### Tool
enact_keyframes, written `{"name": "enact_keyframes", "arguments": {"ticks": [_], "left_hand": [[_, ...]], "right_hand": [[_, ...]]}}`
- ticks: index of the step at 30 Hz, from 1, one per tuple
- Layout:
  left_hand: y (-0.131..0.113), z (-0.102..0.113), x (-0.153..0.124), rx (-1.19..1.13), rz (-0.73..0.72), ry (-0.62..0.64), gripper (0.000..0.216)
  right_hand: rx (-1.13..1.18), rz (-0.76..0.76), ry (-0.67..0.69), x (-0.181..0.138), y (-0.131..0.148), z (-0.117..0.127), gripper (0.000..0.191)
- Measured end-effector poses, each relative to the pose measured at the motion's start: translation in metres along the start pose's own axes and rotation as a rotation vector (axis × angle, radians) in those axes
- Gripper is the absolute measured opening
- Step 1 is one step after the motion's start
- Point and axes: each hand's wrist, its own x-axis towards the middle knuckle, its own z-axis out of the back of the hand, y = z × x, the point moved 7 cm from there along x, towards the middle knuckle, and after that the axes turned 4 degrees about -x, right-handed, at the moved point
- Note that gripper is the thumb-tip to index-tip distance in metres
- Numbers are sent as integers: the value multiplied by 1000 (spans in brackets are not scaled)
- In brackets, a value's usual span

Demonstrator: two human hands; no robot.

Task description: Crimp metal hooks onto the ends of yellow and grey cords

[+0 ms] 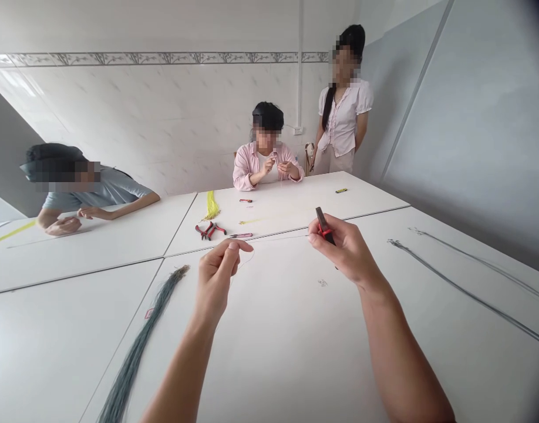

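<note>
"What do we have in our left hand (216,279)?"

"It is almost closed, with thumb and forefinger pinched on a thin wire (247,261). The fine end curls out just past the fingertips, toward our right."

"And our right hand (344,247)?"

"It is curled closed around small pliers (324,230) with red grips, and the dark end sticks up above our knuckles. The two hands are near each other, with a gap between them, and both are raised over the white desk (269,352)."

"What lies closest to them?"

"Left of our left hand, a long bundle of grey-green strands (140,346) lies on the desk. Right of our right hand are two long grey strands (467,294), and a tiny tangle of wire (323,282) sits just below that hand."

"What do we see further across the desk?"

"There are red-handled pliers (210,231) beside a small cutter (241,235), with a yellow bundle of strands (211,205) beyond them."

"Are we alone here?"

"No. A seated person in a pink shirt (265,167) works with both hands across from us, a person (342,117) stands behind the desk, and another person (93,194) leans on it to our left"
</note>
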Motion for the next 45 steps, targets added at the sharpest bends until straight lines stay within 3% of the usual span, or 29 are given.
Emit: {"name": "enact_keyframes", "arguments": {"ticks": [4,7,11,24,35,39,41,45], "left_hand": [[-46,-10,-13,60,-161,-19,28],[-81,-33,-27,116,-297,66,30],[-96,-56,-37,315,-363,89,13],[-86,-51,-30,363,-438,18,18],[-89,-52,-31,375,-485,41,18],[-75,-48,-21,272,-381,84,11],[-60,-43,-10,178,-277,106,19],[-34,-23,9,69,-124,20,28]], "right_hand": [[43,144,1,-13,28,-4,18],[12,226,-2,-22,46,-9,17],[-38,275,40,-28,54,-15,14],[-50,231,55,-21,45,-25,17],[-60,258,55,-23,46,-27,14],[-52,214,52,-20,40,-20,16],[-47,171,27,-15,30,-10,18],[-72,141,-97,-6,12,14,17]]}}
